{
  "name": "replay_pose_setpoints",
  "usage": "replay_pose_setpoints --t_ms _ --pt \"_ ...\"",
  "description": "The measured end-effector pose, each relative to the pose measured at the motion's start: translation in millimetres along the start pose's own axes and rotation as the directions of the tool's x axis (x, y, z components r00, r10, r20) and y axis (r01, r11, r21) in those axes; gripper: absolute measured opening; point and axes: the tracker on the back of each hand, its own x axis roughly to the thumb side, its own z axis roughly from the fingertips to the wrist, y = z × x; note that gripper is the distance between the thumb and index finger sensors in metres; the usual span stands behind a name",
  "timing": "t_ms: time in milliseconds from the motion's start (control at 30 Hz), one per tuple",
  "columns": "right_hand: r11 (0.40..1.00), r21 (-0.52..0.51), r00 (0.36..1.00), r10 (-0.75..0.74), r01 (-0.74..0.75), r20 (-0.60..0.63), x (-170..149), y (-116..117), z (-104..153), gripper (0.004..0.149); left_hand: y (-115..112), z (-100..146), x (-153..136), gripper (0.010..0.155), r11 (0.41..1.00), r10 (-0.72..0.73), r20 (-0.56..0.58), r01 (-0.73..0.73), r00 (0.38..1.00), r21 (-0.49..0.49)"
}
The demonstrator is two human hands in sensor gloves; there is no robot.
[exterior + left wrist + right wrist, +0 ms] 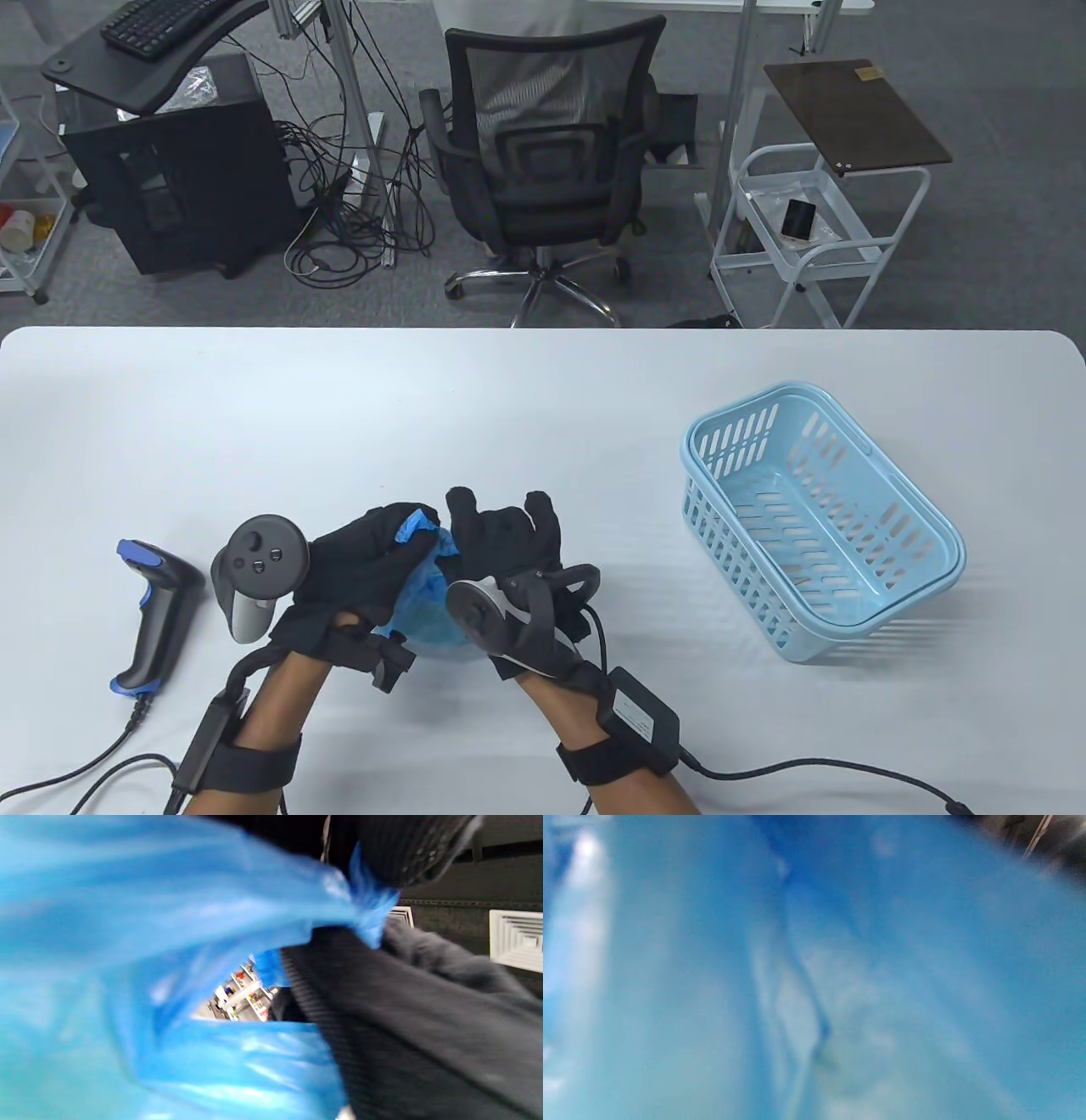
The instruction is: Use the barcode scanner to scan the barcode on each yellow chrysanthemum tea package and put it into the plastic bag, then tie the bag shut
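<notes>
Basket (882, 586) empty, scanner (148, 607) down; left hand (365, 560) pinches thin blue plastic bag (428, 607); right hand (509, 535) grip unclear; tying remains.

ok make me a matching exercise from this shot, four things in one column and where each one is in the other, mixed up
Things:
1. barcode scanner
2. basket
3. plastic bag
4. office chair

Places:
A. between the two gloved hands
B. on the floor beyond the table
C. lying on the table's left side
D. on the table's right side

Pairs: 1-C, 2-D, 3-A, 4-B
</notes>
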Motion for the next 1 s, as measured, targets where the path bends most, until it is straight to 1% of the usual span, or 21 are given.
replay_pose_setpoints --t_ms 67,100,133,167,200,233,300,367,400,433,467,500,533,600,667,700,767,800,833,867,1000 --pt "0.999 0.006 0.999 -0.035 0.035 0.002 -0.7 -1.0 1.6 0.064 -0.8 -0.9 -4.5 0.043 1.000 0.007 -0.026 -0.008 1.000 -0.017" --pt "0.998 0.029 0.998 -0.059 0.059 0.014 -1.6 -0.1 2.5 0.068 -1.2 -1.7 -6.2 0.043 0.998 0.052 -0.028 -0.053 0.998 -0.033" --pt "0.994 0.062 0.996 -0.094 0.094 0.007 -4.2 2.2 4.2 0.073 -1.1 -2.7 -9.5 0.043 0.989 0.137 -0.041 -0.139 0.990 -0.048" --pt "0.985 0.102 0.990 -0.142 0.142 -0.004 -8.0 5.2 5.0 0.078 -1.5 -4.4 -13.4 0.043 0.964 0.254 -0.050 -0.257 0.966 -0.073" --pt "0.975 0.131 0.984 -0.179 0.178 -0.005 -10.4 7.4 5.1 0.081 -2.0 -5.4 -16.0 0.043 0.939 0.326 -0.056 -0.330 0.944 -0.098" --pt "0.967 0.148 0.978 -0.205 0.206 -0.026 -14.0 9.4 5.5 0.085 -3.1 -6.7 -19.6 0.043 0.898 0.413 -0.070 -0.419 0.908 -0.133" --pt "0.947 0.174 0.962 -0.269 0.272 -0.040 -20.9 10.5 5.3 0.092 -4.9 -7.9 -24.2 0.043 0.857 0.470 -0.109 -0.482 0.876 -0.180" --pt "0.887 0.205 0.911 -0.403 0.413 -0.091 -29.6 9.1 5.6 0.096 -5.6 -8.7 -24.9 0.043 0.832 0.499 -0.108 -0.510 0.860 -0.217" --pt "0.821 0.216 0.849 -0.512 0.528 -0.129 -34.7 7.6 4.8 0.096 -5.1 -9.0 -25.3 0.043 0.833 0.494 -0.108 -0.506 0.862 -0.225" --pt "0.750 0.213 0.780 -0.599 0.626 -0.181 -40.2 6.2 3.7 0.095 -4.7 -9.2 -25.5 0.043 0.835 0.491 -0.102 -0.501 0.865 -0.226" --pt "0.698 0.190 0.722 -0.652 0.691 -0.231 -45.5 5.1 2.7 0.092 -4.4 -9.6 -25.8 0.043 0.834 0.491 -0.093 -0.498 0.866 -0.236" --pt "0.656 0.140 0.665 -0.690 0.741 -0.287 -52.0 4.6 0.7 0.088 -4.9 -9.6 -25.8 0.043 0.823 0.502 -0.097 -0.509 0.859 -0.253" --pt "0.644 0.122 0.645 -0.696 0.755 -0.316 -55.6 5.2 -1.0 0.084 -5.6 -9.2 -25.5 0.043 0.813 0.513 -0.101 -0.520 0.852 -0.262" --pt "0.634 0.188 0.655 -0.671 0.750 -0.347 -59.7 12.3 -5.5 0.085 -8.3 -9.7 -24.9 0.043 0.790 0.527 -0.105 -0.532 0.843 -0.306" --pt "0.591 0.269 0.645 -0.643 0.761 -0.413 -58.3 21.1 -7.2 0.089 -9.6 -9.8 -24.6 0.043 0.783 0.531 -0.097 -0.531 0.842 -0.325" --pt "0.556 0.291 0.626 -0.649 0.778 -0.432 -57.9 25.2 -7.3 0.088 -9.8 -10.0 -23.9 0.043 0.768 0.550 -0.095 -0.547 0.830 -0.332" --pt "0.516 0.290 0.592 -0.679 0.806 -0.435 -57.2 27.8 -7.9 0.082 -10.4 -9.8 -23.0 0.044 0.750 0.564 -0.106 -0.562 0.819 -0.349" --pt "0.523 0.287 0.596 -0.679 0.803 -0.429 -56.8 27.4 -8.5 0.079 -10.5 -9.6 -23.2 0.044 0.754 0.556 -0.104 -0.553 0.825 -0.354" --pt "0.550 0.276 0.614 -0.668 0.788 -0.421 -56.2 25.9 -9.4 0.074 -10.9 -9.8 -23.3 0.044 0.760 0.549 -0.101 -0.546 0.830 -0.353" --pt "0.562 0.256 0.613 -0.665 0.787 -0.426 -55.3 24.3 -9.4 0.067 -11.1 -10.0 -23.1 0.044 0.763 0.545 -0.101 -0.542 0.832 -0.353" --pt "0.566 0.144 0.557 -0.676 0.812 -0.483 -53.7 18.1 -7.6 0.057 -10.0 -9.3 -19.0 0.043 0.784 0.520 -0.078 -0.512 0.850 -0.351"
